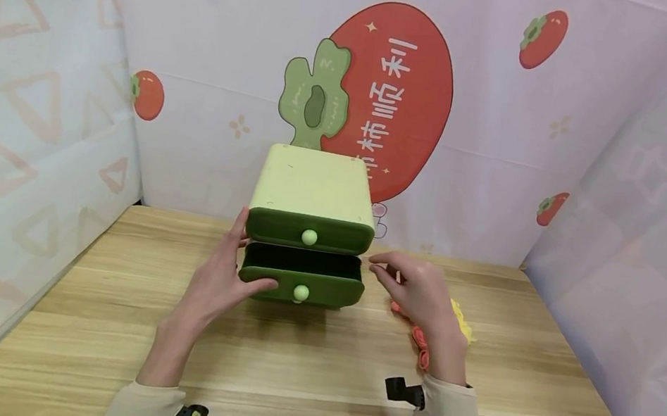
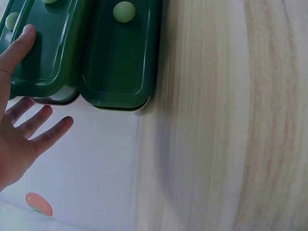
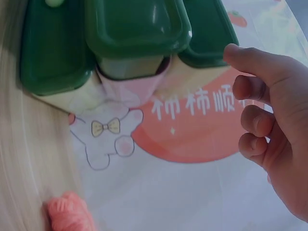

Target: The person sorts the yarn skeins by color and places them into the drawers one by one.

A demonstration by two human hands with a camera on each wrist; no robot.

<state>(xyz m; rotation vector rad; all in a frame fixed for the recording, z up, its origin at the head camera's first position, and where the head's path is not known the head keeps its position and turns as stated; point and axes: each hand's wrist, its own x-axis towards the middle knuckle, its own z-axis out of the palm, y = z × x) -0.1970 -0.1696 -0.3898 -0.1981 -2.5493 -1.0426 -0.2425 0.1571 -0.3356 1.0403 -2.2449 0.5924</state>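
Note:
A small cream cabinet (image 1: 318,181) with green drawer fronts and pale round knobs stands on the wooden table. Its middle drawer (image 1: 322,286) is pulled out, showing a dark inside. My left hand (image 1: 221,281) is at the cabinet's left side, thumb over the front of that drawer and other fingers spread beside it. In the left wrist view, the bottom drawer (image 2: 122,57) sits back behind the pulled-out one. My right hand (image 1: 415,287) hovers just off the cabinet's right side, fingers loosely bent, nothing between them. The top drawer (image 3: 204,29) is pushed in.
Coral yarn-like bundles (image 1: 420,344) and a yellow bundle (image 1: 461,320) lie on the table (image 1: 284,379) beneath and beside my right forearm. A printed cloth backdrop (image 1: 201,147) rises close behind the cabinet, with cloth walls left and right.

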